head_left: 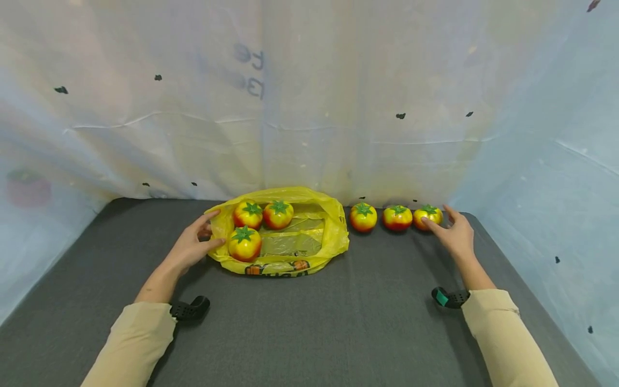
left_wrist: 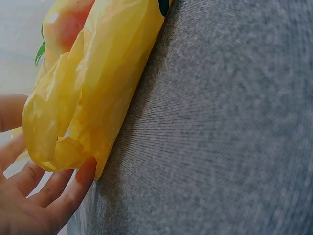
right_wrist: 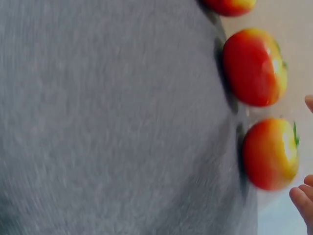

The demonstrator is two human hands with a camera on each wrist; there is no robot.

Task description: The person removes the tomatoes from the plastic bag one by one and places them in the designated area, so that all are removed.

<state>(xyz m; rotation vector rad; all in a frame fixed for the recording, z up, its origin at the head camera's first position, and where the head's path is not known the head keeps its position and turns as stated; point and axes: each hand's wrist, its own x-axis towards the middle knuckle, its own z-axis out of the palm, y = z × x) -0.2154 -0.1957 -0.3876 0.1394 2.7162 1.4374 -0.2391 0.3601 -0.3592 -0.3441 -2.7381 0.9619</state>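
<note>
- Head view: shows a yellow bag [head_left: 340,242] mouth-up on the grey table [head_left: 309,328]; serves as landmark for all places below.
- Inside the bag: contains three tomatoes, namely the far-left tomato [head_left: 247,215], the far-right tomato [head_left: 278,216] and the near tomato [head_left: 245,246], gathered toward its left and middle. Leaves bare plastic in its right part.
- Right of the bag: shows three more in a row, with the first tomato [head_left: 363,217] just beside the rim, the middle tomato [head_left: 397,219] beyond it and the end tomato [head_left: 429,211] farthest out.
- At the bag's left rim: finds the left hand [head_left: 189,248] with thumb and fingers bracketing the plastic. Reads as a light hold; cannot tell how firm.
- Well right of the bag: finds the right hand [head_left: 459,236] spread about the end tomato, thumb and fingers well apart. Shows a gap at the fingertips in the right wrist view; appears to hold nothing.
- Progress: judged about half done by count, three inside against three outside.
- Outstanding: seems to include all three outside, none yet lifted.
</note>
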